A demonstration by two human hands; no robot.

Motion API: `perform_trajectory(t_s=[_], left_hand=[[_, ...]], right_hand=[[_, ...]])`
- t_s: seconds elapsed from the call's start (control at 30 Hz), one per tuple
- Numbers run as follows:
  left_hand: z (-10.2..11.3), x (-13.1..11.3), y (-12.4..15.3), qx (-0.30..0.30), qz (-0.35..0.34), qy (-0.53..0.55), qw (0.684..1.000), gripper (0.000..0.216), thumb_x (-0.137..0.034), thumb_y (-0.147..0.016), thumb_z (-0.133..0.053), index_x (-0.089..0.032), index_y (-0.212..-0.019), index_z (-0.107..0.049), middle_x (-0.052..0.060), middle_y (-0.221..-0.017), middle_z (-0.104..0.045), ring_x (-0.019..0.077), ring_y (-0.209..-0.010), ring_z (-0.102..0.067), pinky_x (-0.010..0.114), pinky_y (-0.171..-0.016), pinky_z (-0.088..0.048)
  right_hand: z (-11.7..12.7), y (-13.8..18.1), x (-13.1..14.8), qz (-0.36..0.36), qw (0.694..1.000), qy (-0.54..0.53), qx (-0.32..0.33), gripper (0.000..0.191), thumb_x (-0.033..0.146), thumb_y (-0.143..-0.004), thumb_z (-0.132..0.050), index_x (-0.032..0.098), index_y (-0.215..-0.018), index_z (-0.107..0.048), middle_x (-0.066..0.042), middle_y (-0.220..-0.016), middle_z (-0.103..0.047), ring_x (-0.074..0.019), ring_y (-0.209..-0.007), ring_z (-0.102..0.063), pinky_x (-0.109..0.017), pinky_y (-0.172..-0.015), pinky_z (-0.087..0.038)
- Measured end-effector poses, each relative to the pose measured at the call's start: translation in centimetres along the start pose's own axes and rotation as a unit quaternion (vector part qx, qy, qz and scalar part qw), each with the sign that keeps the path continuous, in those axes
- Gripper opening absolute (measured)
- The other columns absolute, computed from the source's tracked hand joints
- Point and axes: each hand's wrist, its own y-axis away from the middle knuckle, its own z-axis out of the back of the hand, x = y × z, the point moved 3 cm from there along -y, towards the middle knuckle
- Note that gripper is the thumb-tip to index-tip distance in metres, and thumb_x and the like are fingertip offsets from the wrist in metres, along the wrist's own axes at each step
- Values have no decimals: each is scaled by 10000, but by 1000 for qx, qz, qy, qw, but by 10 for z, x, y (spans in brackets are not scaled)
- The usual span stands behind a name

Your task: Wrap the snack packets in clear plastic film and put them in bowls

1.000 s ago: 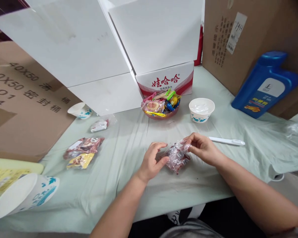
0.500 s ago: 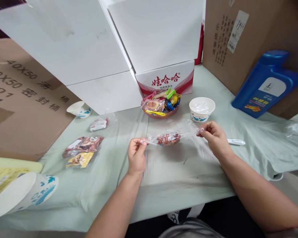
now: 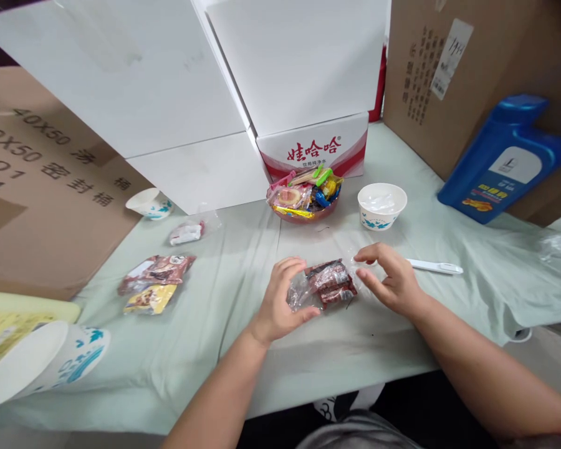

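Observation:
A clear plastic bag holding brown-red wrapped snacks lies on the cloth between my hands. My left hand is at its left end with thumb and fingers spread apart around the loose plastic; whether it touches the film I cannot tell. To the right of the bag, my right hand has its thumb and fingers parted, close to the film's other end. Behind the right hand lies a slim white tool, its left end partly hidden. A bowl of mixed wrapped snacks stands beyond the bag, beside a paper bowl with clear plastic inside.
Brown and yellow snack packets and a smaller bagged item lie at left. Paper bowls rest tilted there. White boxes, cardboard cartons and a blue bottle border the green cloth.
Both hands have let go of the twisted film ends and opened. The snack bag has come down nearer me onto the cloth, and its wrapped contents are spread wider.

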Motion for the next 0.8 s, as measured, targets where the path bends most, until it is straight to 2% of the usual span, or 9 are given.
perform_trajectory(t_s=[0.07, 0.13, 0.17, 0.23, 0.33, 0.43, 0.6, 0.7, 0.8], left_hand=[[-4, 1, -1, 61, 21, -17, 998, 570, -462, -755, -744, -211, -1234, -562, 150, -1289, -566, 315, -1244, -503, 495, -1041, -426], [-5, 4, -2, 69, 57, -13, 996, 251, -343, -839, -671, -215, -1054, -649, 112, -1146, -649, 255, -1106, -604, 413, -950, -499], [-4, 6, -2, 56, 77, -6, 995, 129, -290, -872, -623, -213, -966, -665, 90, -1044, -680, 222, -1005, -643, 367, -882, -526], [0, 10, -2, 11, 114, 4, 993, 100, -248, -891, -580, -204, -859, -664, 53, -873, -696, 175, -825, -662, 298, -754, -535], [9, 15, 0, -66, 165, -4, 984, 107, -277, -859, -622, -194, -806, -663, 18, -750, -678, 145, -703, -630, 259, -676, -509], [16, 21, 3, -142, 224, 7, 964, 136, -323, -826, -656, -188, -820, -664, -1, -722, -657, 122, -635, -596, 242, -630, -493], [24, 36, 2, -285, 288, 90, 910, 178, -326, -779, -682, -177, -857, -624, -42, -656, -586, 82, -518, -538, 208, -534, -447], [26, 48, 0, -321, 304, 148, 885, 192, -314, -752, -692, -177, -842, -593, -54, -650, -548, 69, -495, -506, 205, -526, -428], [31, 55, 3, -355, 307, 135, 873, 209, -294, -747, -692, -187, -888, -581, -32, -747, -562, 80, -602, -541, 213, -606, -447]], right_hand=[[-2, -1, 5, 39, 998, 22, 48, 355, 390, -862, -644, 227, -1168, -565, -120, -1130, -646, -268, -1053, -599, -434, -906, -493], [-7, -2, 1, 35, 993, 59, 93, 508, 411, -834, -672, 220, -1281, -522, -154, -1280, -588, -312, -1175, -547, -497, -980, -454], [-10, -2, -4, 17, 991, 79, 108, 490, 388, -849, -649, 214, -1290, -528, -158, -1285, -591, -317, -1173, -552, -504, -976, -456], [-13, -1, -15, -38, 987, 103, 113, 316, 299, -897, -555, 209, -1196, -602, -138, -1154, -665, -294, -1053, -622, -465, -898, -503], [-10, 1, -28, -124, 987, 98, 42, 210, 243, -925, -471, 218, -1008, -663, -84, -932, -716, -242, -860, -670, -382, -775, -529], [-2, 2, -33, -172, 982, 70, -37, 190, 279, -921, -492, 215, -993, -656, -68, -896, -714, -230, -832, -672, -369, -763, -523], [3, 2, -41, -207, 973, 58, -81, 181, 288, -896, -502, 209, -961, -651, -55, -832, -697, -215, -742, -657, -382, -737, -517], [5, 0, -47, -221, 969, 56, -98, 184, 296, -901, -491, 212, -962, -644, -53, -832, -694, -211, -722, -645, -389, -721, -521], [10, -2, -42, -177, 972, 91, -128, 177, 277, -897, -493, 214, -989, -630, -90, -949, -689, -250, -876, -641, -441, -808, -516]])
